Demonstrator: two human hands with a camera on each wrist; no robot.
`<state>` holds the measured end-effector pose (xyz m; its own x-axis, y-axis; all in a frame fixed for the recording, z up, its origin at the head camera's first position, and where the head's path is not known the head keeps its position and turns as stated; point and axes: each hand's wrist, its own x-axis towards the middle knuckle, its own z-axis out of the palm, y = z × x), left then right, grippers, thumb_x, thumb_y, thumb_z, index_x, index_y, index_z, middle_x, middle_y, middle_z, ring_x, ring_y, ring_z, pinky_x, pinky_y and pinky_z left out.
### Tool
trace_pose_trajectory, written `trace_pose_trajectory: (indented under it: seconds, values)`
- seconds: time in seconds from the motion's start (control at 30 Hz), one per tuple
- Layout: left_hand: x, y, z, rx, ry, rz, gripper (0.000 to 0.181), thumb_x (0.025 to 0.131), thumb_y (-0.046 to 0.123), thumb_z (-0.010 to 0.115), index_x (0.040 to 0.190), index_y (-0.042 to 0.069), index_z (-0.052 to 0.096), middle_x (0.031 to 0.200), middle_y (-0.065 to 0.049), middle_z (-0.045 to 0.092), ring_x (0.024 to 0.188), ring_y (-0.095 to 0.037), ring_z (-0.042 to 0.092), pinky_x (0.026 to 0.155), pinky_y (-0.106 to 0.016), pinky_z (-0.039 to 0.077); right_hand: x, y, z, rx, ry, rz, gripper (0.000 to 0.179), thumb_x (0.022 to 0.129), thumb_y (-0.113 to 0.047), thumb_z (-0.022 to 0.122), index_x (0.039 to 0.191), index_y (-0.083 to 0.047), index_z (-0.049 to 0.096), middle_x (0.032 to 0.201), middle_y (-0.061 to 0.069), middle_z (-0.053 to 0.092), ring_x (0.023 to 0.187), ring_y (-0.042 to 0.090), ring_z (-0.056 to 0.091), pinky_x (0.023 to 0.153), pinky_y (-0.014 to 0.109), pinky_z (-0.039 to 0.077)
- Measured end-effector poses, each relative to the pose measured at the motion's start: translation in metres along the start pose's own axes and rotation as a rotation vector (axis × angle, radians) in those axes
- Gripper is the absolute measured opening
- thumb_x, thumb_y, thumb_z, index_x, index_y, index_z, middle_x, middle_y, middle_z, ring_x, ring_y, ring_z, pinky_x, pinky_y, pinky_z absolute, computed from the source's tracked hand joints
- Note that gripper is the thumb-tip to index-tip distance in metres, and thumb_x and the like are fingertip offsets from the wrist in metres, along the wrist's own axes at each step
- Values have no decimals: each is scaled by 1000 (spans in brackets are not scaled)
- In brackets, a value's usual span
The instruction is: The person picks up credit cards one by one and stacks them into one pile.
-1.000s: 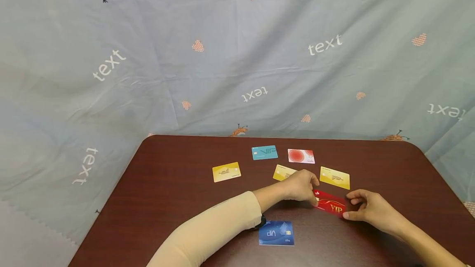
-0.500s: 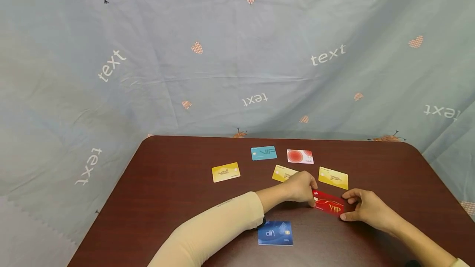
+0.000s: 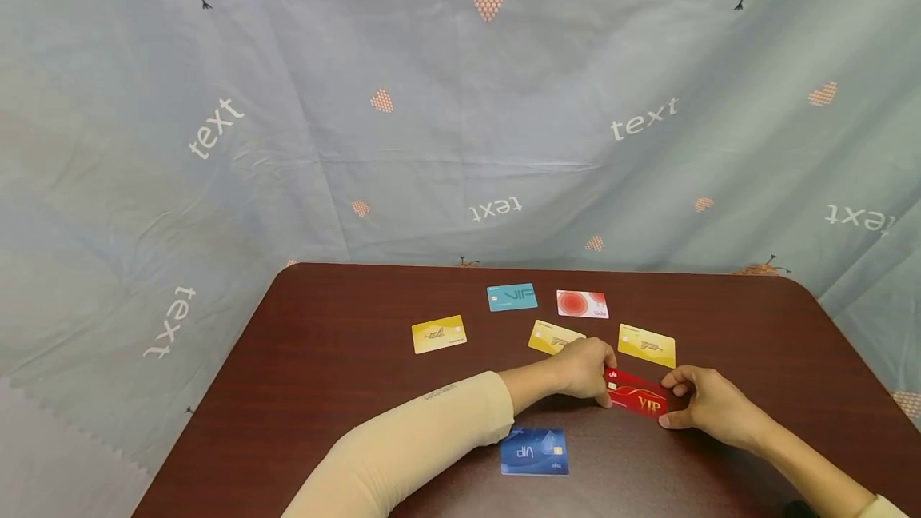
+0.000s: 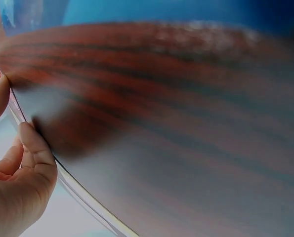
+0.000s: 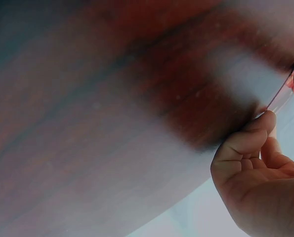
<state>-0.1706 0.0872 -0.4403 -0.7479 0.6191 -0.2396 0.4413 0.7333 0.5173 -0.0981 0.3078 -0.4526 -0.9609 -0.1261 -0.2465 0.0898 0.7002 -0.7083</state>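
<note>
A red card (image 3: 636, 394) with gold "VIP" lettering lies between both hands on the right side of the dark table. My left hand (image 3: 579, 368) holds its left edge with thumb and fingers. At the opposite short edge, my right hand (image 3: 708, 406) grips the card, thumb at the near corner and fingers at the far one. In the left wrist view the left hand (image 4: 25, 182) is seen from low down, with the card's thin edge beside its fingertips. The right wrist view shows the right hand (image 5: 250, 173) pinching the card edge-on.
Behind the hands lie a teal card (image 3: 512, 296), a white-and-red card (image 3: 582, 304) and yellow cards at left (image 3: 439, 334) and right (image 3: 647, 345). Another yellow card (image 3: 550, 336) is partly covered by the left hand. A blue card (image 3: 534, 452) lies near the left sleeve (image 3: 432, 430).
Both hands and the red card have shifted very slightly left in the head view, which itself has moved a little. The grip on the card looks the same.
</note>
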Motion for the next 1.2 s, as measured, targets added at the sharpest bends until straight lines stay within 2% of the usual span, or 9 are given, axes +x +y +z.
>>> trace_pose_trajectory:
  seconds: [0.43,0.7,0.9,0.97,1.07,1.2]
  values:
    - [1,1,0,57,-16,-2,46,75,19,97,114,13,72,75,9,58,73,-6,53,67,-16,44,2,2,0,11,11,0,53,75,-12,95,111,5,62,99,10,59,78,22,53,63,27,48]
    - [2,4,0,58,-26,3,46,75,15,96,111,13,68,78,9,56,72,-5,52,66,-16,44,-1,0,1,37,29,2,51,72,-8,96,105,4,60,95,9,60,76,22,55,61,27,49]
    - [2,5,0,43,-23,3,44,75,15,96,108,12,66,78,8,55,71,-5,52,64,-16,43,-2,-2,1,105,27,25,55,76,-2,92,119,12,59,91,8,60,76,21,57,61,26,50]
    - [2,5,0,38,-25,7,45,74,14,96,107,13,66,78,8,55,70,-5,52,64,-16,43,-2,-1,0,88,39,23,49,79,-4,90,118,11,63,89,7,61,77,19,57,61,25,49]
    - [2,5,-1,23,-20,18,46,73,11,96,106,13,65,77,8,54,70,-5,52,63,-16,43,-2,-1,-2,69,36,20,33,84,-8,87,109,6,68,86,5,63,75,17,56,60,25,49]
    - [1,6,-2,9,-19,27,48,72,8,95,106,15,63,76,7,55,68,-5,52,62,-16,43,-3,-1,-6,130,-3,49,24,90,-9,81,106,3,68,84,5,66,71,18,58,59,30,53]
